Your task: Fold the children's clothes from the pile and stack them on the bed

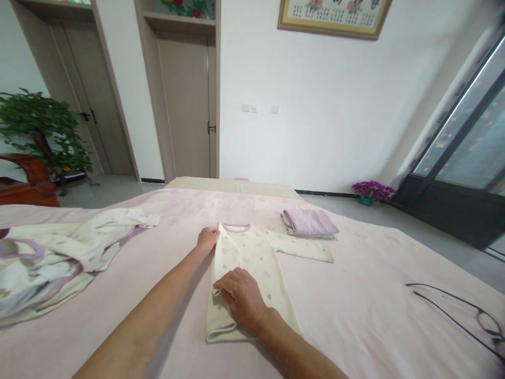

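Note:
A small cream top with pale dots and a lilac collar (252, 258) lies spread on the pink bed sheet (355, 295), its left side folded inward and its right sleeve stretched out to the right. My left hand (207, 238) rests on the shoulder of the top beside the collar, fingers curled onto the folded edge. My right hand (240, 297) lies on the lower left part of the top, fingers bent and pinching the folded edge of the cloth.
A folded lilac cloth (310, 222) sits just behind the right sleeve. A heap of unfolded cream and lilac clothes (51, 258) lies at the left. Glasses (473, 316) lie at the right. A potted plant (43, 131), doors and a dark glass door stand around.

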Tool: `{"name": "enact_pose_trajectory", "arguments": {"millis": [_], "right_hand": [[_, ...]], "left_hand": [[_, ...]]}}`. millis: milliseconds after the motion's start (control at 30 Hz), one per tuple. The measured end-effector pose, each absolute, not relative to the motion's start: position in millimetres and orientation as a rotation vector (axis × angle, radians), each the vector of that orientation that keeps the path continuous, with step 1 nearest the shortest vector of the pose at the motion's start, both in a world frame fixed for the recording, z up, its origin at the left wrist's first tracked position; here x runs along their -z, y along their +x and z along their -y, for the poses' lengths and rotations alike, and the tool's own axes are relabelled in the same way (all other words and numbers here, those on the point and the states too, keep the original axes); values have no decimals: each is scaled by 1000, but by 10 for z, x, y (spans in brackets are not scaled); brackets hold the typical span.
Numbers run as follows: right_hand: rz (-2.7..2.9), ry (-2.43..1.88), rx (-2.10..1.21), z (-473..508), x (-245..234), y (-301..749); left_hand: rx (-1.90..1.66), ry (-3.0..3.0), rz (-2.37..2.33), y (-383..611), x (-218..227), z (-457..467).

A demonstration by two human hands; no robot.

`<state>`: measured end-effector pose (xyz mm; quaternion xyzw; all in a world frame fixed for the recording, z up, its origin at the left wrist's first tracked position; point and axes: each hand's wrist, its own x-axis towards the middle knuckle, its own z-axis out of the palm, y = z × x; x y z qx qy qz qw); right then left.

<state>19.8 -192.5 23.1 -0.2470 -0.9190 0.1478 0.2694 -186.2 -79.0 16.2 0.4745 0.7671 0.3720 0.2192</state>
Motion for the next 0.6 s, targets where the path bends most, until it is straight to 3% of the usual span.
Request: {"name": "enact_pose_trajectory", "arguments": {"millis": [600], "right_hand": [[2612, -530, -329, 1945, -312, 281]], "left_hand": [[-676, 1424, -2443, -1975, -97, 608]]}}
